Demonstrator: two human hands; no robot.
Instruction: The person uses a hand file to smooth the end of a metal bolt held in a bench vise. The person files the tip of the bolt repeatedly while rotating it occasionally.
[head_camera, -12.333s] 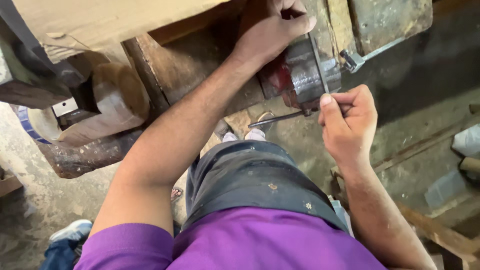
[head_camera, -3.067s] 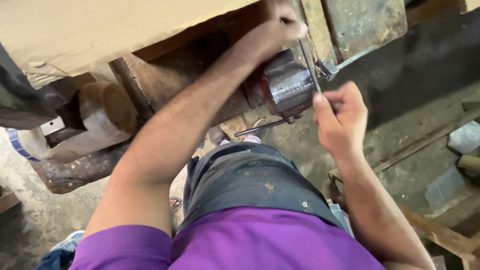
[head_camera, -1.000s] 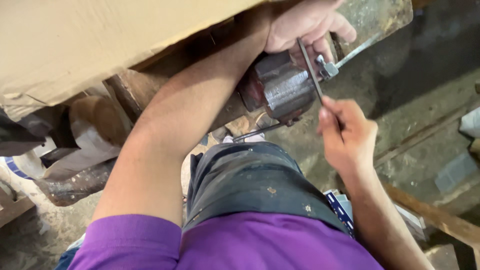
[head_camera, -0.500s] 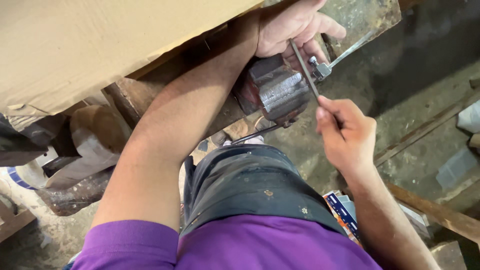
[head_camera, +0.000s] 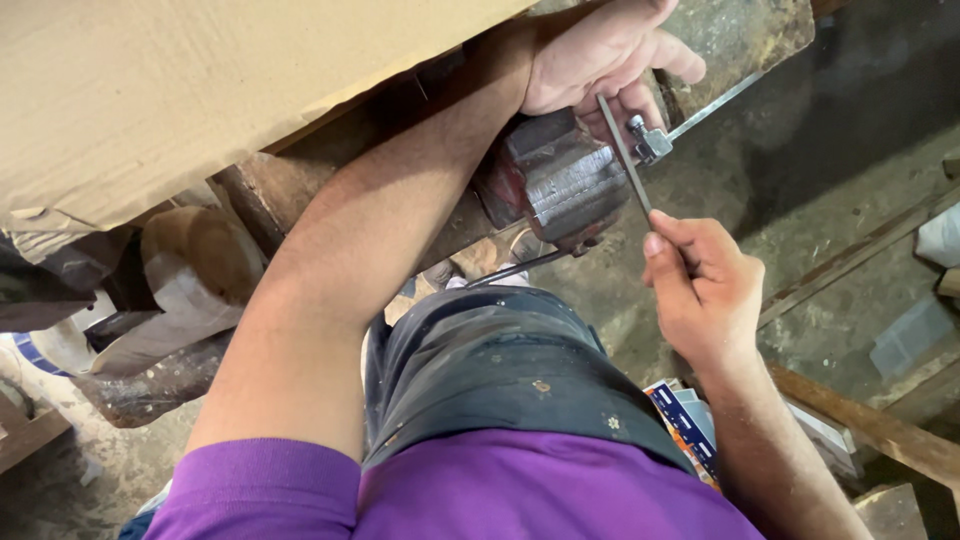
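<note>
My left hand (head_camera: 600, 50) lay over the top of the bench vise (head_camera: 555, 185), fingers curled together and pressed on the far end of the flat metal file (head_camera: 622, 150). My right hand (head_camera: 700, 290) held the near end of the file, thumb and fingers pinched shut around it. The file ran slantwise between both hands, crossing just beside a small metal fitting (head_camera: 650, 140) that stood up at the vise. Whether the file's face actually touched the fitting, I could not tell; it sat right against it from this view.

The vise was reddish with a bare grey body, fixed at the edge of a worn wooden bench (head_camera: 300, 180). Its thin handle bar (head_camera: 515, 268) hung below, pointing toward my waist. A sheet of brown cardboard (head_camera: 200, 90) covered the upper left of the bench. A log stump (head_camera: 195, 270) stood under the bench to my left. A length of wooden plank (head_camera: 880, 425) lay on the dirt floor to my right, near my right forearm.
</note>
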